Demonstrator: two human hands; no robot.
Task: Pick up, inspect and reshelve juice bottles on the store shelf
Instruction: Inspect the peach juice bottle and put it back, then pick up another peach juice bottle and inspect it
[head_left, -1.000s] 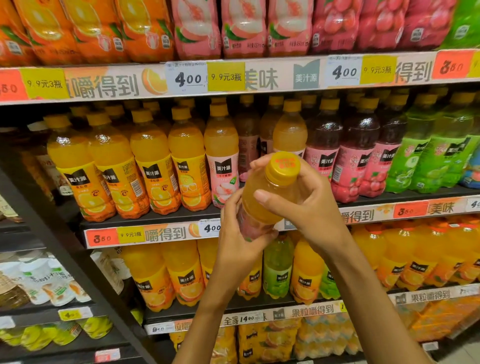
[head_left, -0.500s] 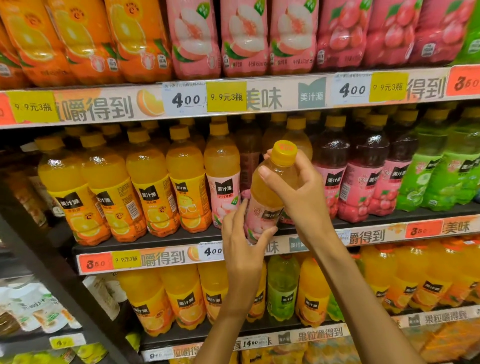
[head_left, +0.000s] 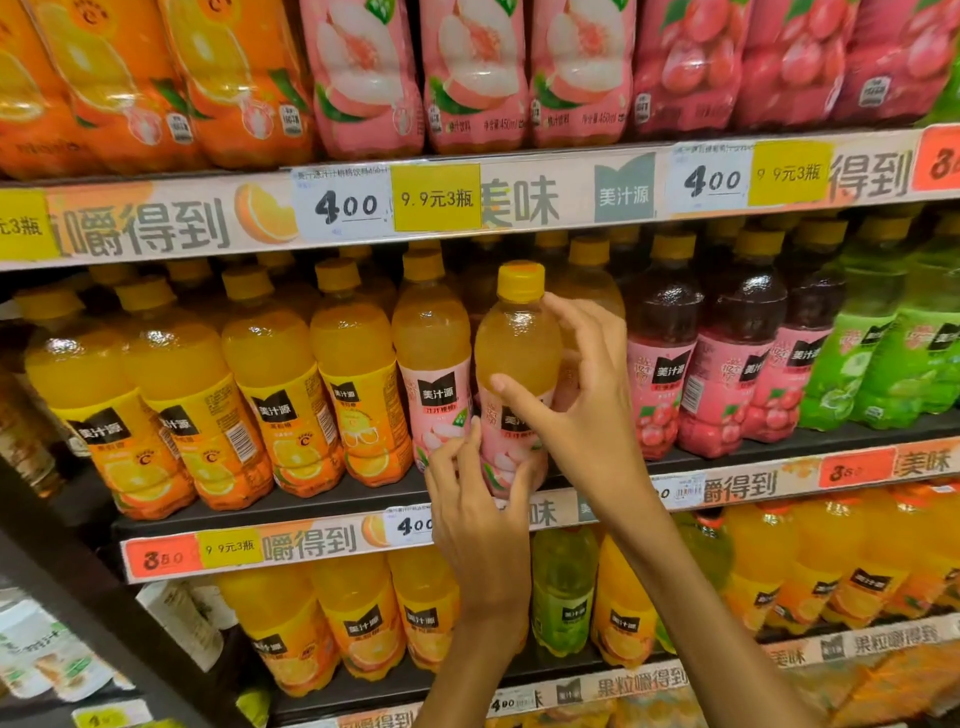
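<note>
We see a big store shelf (head_left: 519, 192) with many rows of drinks. Its front strips carry price tags (head_left: 345, 207) and yellow stickers (head_left: 436, 197).

On the top row stand orange bottles (head_left: 130, 78), light pink bottles (head_left: 478, 73) and darker pink bottles (head_left: 691, 62); we see only their lower parts.

On the middle row, orange juice bottles (head_left: 176, 395) stand on the left side. Beside them is one peach bottle (head_left: 434, 364) with a pink label. On the right stand dark red bottles (head_left: 662, 353), and then green bottles (head_left: 857, 364).

On the row below are more orange bottles (head_left: 358, 618) and a green bottle (head_left: 563, 592).

In the middle we see the juice bottle (head_left: 519, 358) that our two hands are on. It has a yellow cap (head_left: 521, 281), light orange juice and a pink label with peach on it. It stands upright at the front of the middle row, just beside the other peach bottle and left of the dark red ones. We cannot tell if its bottom sits on the shelf, for our hand hides it.

Our right hand (head_left: 587, 395) wraps around the bottle from the right. The thumb lies across the front, and the fingers (head_left: 566, 312) curl by the neck and behind.

Our left hand (head_left: 478, 509) holds the bottle low down. Its fingers (head_left: 519, 480) curl on the label near the bottom.
</note>
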